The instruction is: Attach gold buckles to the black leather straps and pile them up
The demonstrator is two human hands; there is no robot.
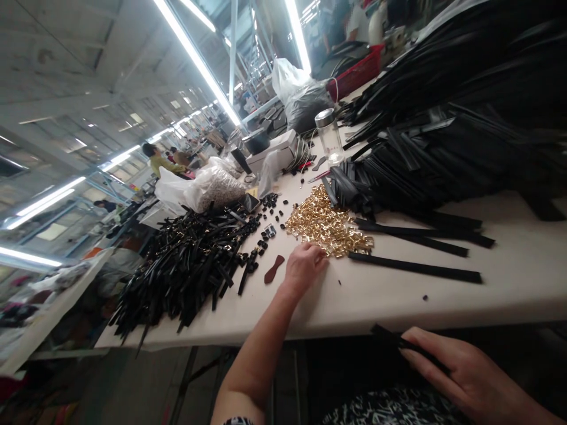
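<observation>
My left hand (305, 267) rests at the near edge of a heap of small gold metal buckles (325, 221). Its fingers curl down among them, and what they pinch is hidden. In my right hand (460, 366), beyond the table's front edge, a black strap (386, 336) is held between thumb and fingers. Several loose black straps (416, 267) lie to the right of the buckles. On the left is a big pile of black straps (177, 265) with metal fittings. A brown bow-shaped piece (274, 270) lies beside my left hand.
A large stack of black strips (407, 159) covers the table's right side. Farther back stand a glass jar (328, 139), a white box (277, 150) and plastic bags (221, 186). Small black pieces (270, 200) are scattered mid-table. A person (162, 162) is in the left background.
</observation>
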